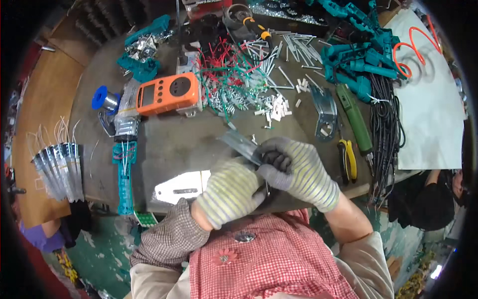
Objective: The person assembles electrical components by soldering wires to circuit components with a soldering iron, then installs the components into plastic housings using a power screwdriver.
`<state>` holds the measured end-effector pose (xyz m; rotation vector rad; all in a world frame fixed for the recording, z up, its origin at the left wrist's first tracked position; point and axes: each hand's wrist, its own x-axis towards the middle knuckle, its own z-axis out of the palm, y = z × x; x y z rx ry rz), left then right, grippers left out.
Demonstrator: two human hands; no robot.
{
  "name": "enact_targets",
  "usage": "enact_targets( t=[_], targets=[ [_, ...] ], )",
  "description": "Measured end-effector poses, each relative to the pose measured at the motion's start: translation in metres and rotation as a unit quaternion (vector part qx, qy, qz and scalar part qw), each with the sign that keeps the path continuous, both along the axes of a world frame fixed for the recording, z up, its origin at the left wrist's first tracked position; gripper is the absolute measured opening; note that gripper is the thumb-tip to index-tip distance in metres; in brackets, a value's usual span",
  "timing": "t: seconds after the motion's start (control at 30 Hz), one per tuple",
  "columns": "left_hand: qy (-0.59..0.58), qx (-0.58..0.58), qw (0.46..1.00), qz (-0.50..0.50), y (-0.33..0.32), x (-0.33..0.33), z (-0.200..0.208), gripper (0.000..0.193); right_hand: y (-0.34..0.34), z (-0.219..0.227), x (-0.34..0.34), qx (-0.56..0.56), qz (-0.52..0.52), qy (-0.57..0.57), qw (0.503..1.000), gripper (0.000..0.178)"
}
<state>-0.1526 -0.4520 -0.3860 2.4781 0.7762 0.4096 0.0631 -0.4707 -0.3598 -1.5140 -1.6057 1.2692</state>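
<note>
Both hands wear striped knit gloves and are close together at the near edge of the bench. My right hand (pixel 298 169) has its fingers curled around a flat grey metal strip (pixel 240 145), which slants up and to the left. Just left of it is my left hand (pixel 231 192), blurred by motion, its fingers turned toward the right hand and mostly hidden. What the left fingers do cannot be made out. A bright metal plate with a slot (pixel 181 187) lies on the bench beside the left wrist.
An orange meter (pixel 168 93) stands at the back left, near a solder spool (pixel 105 100) and a teal tool housing (pixel 125 184). Wires, screws and white sleeves (pixel 279 107) spread behind the hands. Rightward lie yellow pliers (pixel 351 162), a green electric screwdriver (pixel 354 118) and black cables (pixel 384 134).
</note>
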Motion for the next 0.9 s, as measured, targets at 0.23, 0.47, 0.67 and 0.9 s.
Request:
enact_targets(
  t=[0.23,0.47,0.67,0.9],
  targets=[
    [-0.139,0.157,0.966,0.152,-0.003,-0.036,0.011,0.051,-0.006,-0.015,-0.015,0.02,0.047,0.051,0.997,0.046],
    [0.024,0.085,0.994,0.063,-0.001,-0.028,0.001,0.054,0.05,-0.007,0.032,-0.012,0.08,-0.066,0.995,0.028],
    [0.029,0.086,0.994,0.066,-0.003,-0.018,0.002,0.061,0.127,0.003,0.073,0.196,-0.049,-0.215,0.956,0.019],
    [0.069,0.077,0.992,0.078,-0.002,-0.018,0.013,0.064,0.137,-0.003,0.06,0.269,0.015,-0.347,0.898,0.019]
  ],
)
